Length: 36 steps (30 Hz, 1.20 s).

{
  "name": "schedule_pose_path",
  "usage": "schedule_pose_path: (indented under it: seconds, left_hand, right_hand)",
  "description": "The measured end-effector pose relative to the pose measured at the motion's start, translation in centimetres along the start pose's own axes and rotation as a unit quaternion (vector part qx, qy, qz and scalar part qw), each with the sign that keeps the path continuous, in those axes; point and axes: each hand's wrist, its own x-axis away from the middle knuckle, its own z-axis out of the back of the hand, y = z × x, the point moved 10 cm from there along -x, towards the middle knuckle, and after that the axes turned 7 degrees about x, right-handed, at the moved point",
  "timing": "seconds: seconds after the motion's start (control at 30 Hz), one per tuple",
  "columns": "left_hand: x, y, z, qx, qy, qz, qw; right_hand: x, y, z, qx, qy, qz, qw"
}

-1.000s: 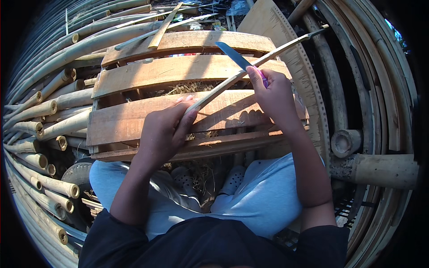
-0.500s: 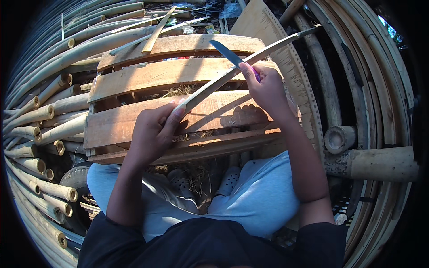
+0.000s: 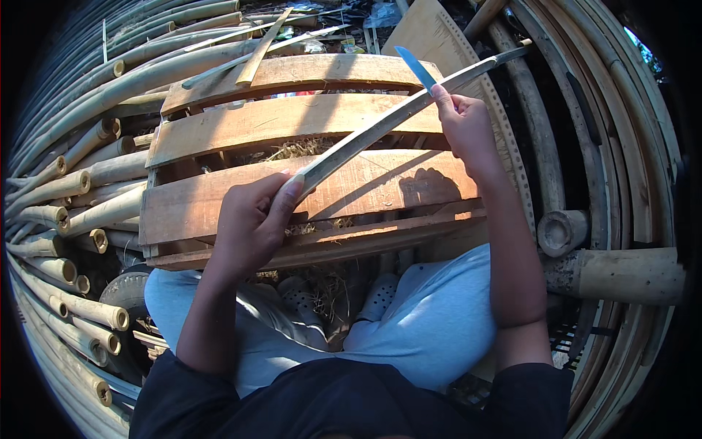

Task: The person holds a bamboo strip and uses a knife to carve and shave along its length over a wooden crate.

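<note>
My left hand [image 3: 257, 219] is closed round the near end of a long bamboo strip [image 3: 373, 132], thumb lying along its top. The strip slants up and away to the far right, over a slatted wooden bench [image 3: 219, 201]. In my right hand [image 3: 466, 126] is a knife [image 3: 414, 67]; my fist hides its handle, and the thumb presses near the base of the blade. The bluish blade points up to the left, its lower part at the strip's far half. Whether the edge touches the strip I cannot tell.
Bamboo poles [image 3: 102, 205] are stacked along the left. Loose thin strips [image 3: 265, 50] lie on the bench's far edge. A plywood sheet [image 3: 424, 36] leans behind it. To the right are a thick bamboo post [image 3: 621, 276] and long split lengths [image 3: 621, 110]. A tyre [image 3: 126, 296] sits low left.
My right hand and the knife have slid along the strip, farther away and to the right. My left hand has kept its hold on the near end.
</note>
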Motion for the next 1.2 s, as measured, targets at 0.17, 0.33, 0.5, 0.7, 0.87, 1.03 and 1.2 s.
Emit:
schedule_pose_path:
  seconds: [0.17,0.33,0.5,0.7,0.87,1.03,1.2]
  left_hand:
    - [0.1,-0.9,0.4,-0.003,0.005,0.020,1.000]
    - [0.1,-0.5,0.1,0.011,0.009,0.009,1.000]
    - [-0.1,0.0,0.0,-0.015,-0.009,0.008,1.000]
    - [-0.1,-0.4,0.1,-0.023,-0.014,0.023,0.999]
    - [-0.2,0.3,-0.2,-0.030,-0.015,-0.007,0.999]
    - [-0.1,-0.3,-0.1,0.000,-0.003,-0.010,1.000]
    - [0.0,-0.4,0.4,-0.010,-0.003,-0.008,1.000]
  right_hand:
    - [1.3,-0.6,-0.5,-0.052,-0.048,-0.057,0.996]
    - [1.1,-0.4,-0.4,-0.036,-0.040,-0.058,0.997]
    - [1.3,-1.0,-0.8,0.000,-0.007,0.020,1.000]
    - [0.9,0.1,-1.0,-0.035,-0.035,-0.042,0.998]
    - [-1.4,2.4,1.1,-0.061,-0.008,-0.080,0.995]
    - [-0.5,1.5,0.2,-0.043,-0.057,-0.084,0.994]
    - [0.6,-0.2,-1.2,0.012,0.002,0.038,0.999]
